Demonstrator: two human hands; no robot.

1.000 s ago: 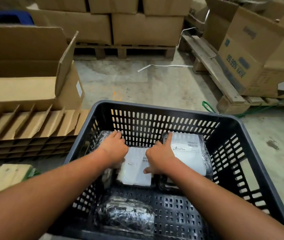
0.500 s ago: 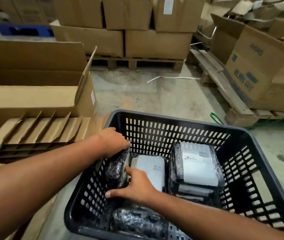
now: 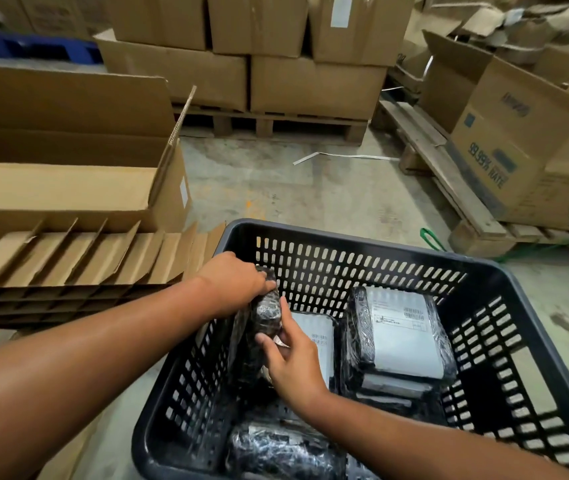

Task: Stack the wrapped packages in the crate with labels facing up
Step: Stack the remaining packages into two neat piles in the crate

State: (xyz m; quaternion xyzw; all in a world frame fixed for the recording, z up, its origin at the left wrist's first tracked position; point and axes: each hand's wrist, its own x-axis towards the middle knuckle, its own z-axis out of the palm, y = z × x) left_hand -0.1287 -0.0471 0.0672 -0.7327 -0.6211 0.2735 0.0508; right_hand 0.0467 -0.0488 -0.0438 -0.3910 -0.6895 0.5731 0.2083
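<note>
A dark plastic crate (image 3: 352,247) with slotted walls sits on the floor in front of me. Both hands grip a black-wrapped package (image 3: 265,315) standing on edge by the crate's left wall: my left hand (image 3: 233,282) on its top, my right hand (image 3: 291,362) on its lower side. Under my right hand lies a package with its white label (image 3: 317,332) up. To the right, a stack of wrapped packages (image 3: 404,337) has a white label on top. Another black-wrapped package (image 3: 276,452) lies at the crate's near end.
Flattened cardboard dividers (image 3: 78,268) and an open carton (image 3: 68,168) lie left of the crate. Stacked cartons on a wooden pallet (image 3: 276,123) stand behind. At the right, another pallet (image 3: 449,178) carries an open printed box (image 3: 518,143). A white strap (image 3: 342,156) lies on the concrete floor.
The package at the left wall has been lifted onto its edge. My right hand moved from the middle labelled package up onto this one. The view shifted closer and leftward.
</note>
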